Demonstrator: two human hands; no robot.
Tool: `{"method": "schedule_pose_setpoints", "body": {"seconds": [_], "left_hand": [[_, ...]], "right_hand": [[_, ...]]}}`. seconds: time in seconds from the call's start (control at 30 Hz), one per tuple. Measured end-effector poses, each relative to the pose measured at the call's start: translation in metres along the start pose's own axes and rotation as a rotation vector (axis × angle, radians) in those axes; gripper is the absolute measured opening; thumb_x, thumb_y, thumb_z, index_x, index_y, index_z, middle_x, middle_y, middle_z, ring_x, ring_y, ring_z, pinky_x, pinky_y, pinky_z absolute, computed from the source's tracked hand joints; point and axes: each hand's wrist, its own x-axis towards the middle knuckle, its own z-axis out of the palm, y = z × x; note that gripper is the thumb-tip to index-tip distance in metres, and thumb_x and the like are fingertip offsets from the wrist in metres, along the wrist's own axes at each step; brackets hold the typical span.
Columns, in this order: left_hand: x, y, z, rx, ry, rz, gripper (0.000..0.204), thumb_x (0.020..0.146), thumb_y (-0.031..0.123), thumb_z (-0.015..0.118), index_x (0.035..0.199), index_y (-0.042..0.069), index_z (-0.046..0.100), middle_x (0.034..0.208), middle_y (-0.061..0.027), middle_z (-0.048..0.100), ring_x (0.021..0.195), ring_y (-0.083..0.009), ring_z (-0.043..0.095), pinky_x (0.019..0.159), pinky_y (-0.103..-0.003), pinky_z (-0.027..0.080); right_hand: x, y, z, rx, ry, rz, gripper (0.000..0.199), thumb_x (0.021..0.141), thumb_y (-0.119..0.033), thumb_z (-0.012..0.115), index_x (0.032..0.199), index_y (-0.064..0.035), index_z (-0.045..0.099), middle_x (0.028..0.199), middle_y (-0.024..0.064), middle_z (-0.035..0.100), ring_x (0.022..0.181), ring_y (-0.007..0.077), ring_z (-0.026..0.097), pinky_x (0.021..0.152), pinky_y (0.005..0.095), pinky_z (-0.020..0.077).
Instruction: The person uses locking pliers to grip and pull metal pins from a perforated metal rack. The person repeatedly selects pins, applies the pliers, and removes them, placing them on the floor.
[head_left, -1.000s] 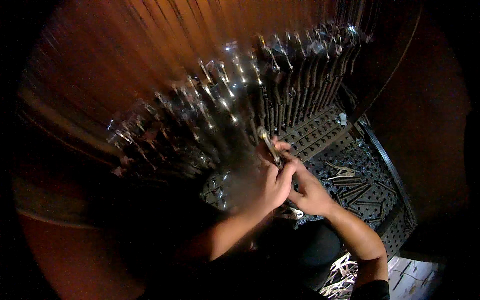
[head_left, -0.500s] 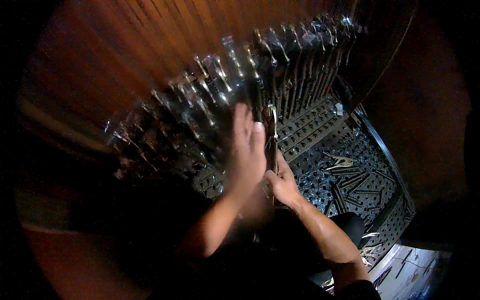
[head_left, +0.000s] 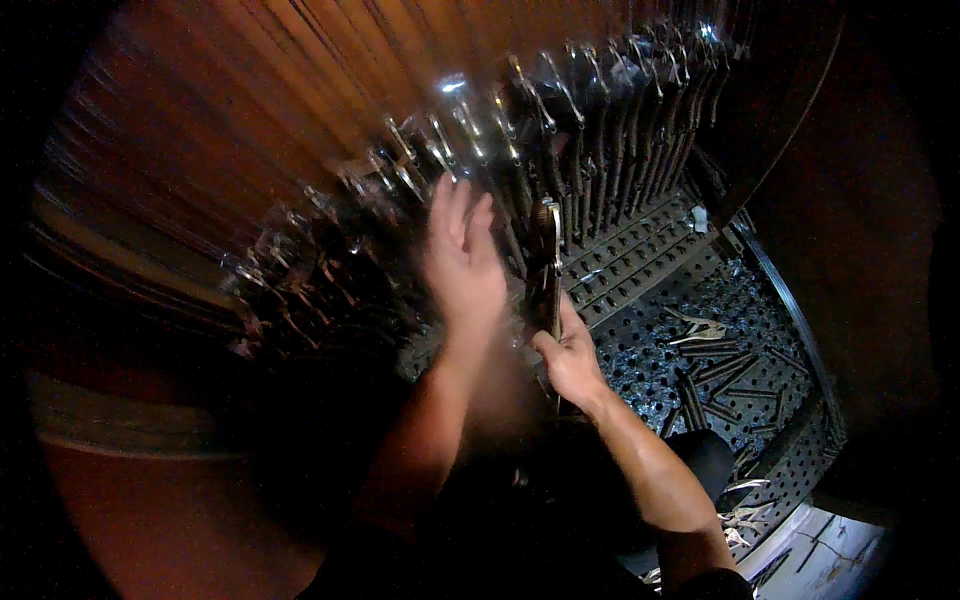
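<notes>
Head view, sole entry. Item: dark strip [head_left: 546, 275] with a bright metal piece [head_left: 557, 235] along its upper end; stands nearly upright in front of the rows of hanging dark rods [head_left: 625, 165]; one second ago it leaned, with both hands together on it. Right hand [head_left: 572, 368]: thumb and fingers pinching the strip's lower part. Left hand [head_left: 465, 265]: motion-blurred; fingers [head_left: 457, 212] extended, a little spread, gripping nothing; half a second ago just beside the strip, now farther left and apart from it. Bearing on the work, as judged: the right hand alone supports the strip; the left is free. Surroundings: perforated panel [head_left: 625, 345], right of the right hand, bearing loose dark sticks [head_left: 727, 370] and a pale clip-like piece [head_left: 700, 328]; white scrap [head_left: 699, 218] farther back.
</notes>
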Motion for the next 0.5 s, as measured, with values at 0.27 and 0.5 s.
{"method": "schedule_pose_setpoints", "body": {"seconds": [0.27, 0.5], "left_hand": [[0.029, -0.007, -0.004, 0.128, -0.018, 0.033, 0.052, 0.097, -0.004, 0.057, 0.145, -0.006, 0.036, 0.138, -0.0282, 0.054, 0.119, -0.0309, 0.063, 0.100, -0.037, 0.054], [0.042, 0.010, -0.004, 0.094, 0.000, -0.061, 0.043, 0.094, -0.003, 0.062, 0.135, -0.008, 0.048, 0.129, -0.0251, 0.061, 0.107, -0.0264, 0.068, 0.083, -0.032, 0.060]], "right_hand": [[0.002, -0.015, 0.004, 0.071, -0.041, 0.002, 0.070, 0.082, 0.007, 0.049, 0.150, -0.0055, 0.040, 0.127, 0.0051, 0.057, 0.114, 0.0155, 0.052, 0.101, 0.0271, 0.0412], [0.004, -0.002, 0.004, -0.058, -0.029, -0.015, 0.070, 0.082, 0.009, 0.049, 0.150, -0.0049, 0.040, 0.131, 0.0062, 0.057, 0.119, 0.0163, 0.051, 0.103, 0.0282, 0.0402]]}}
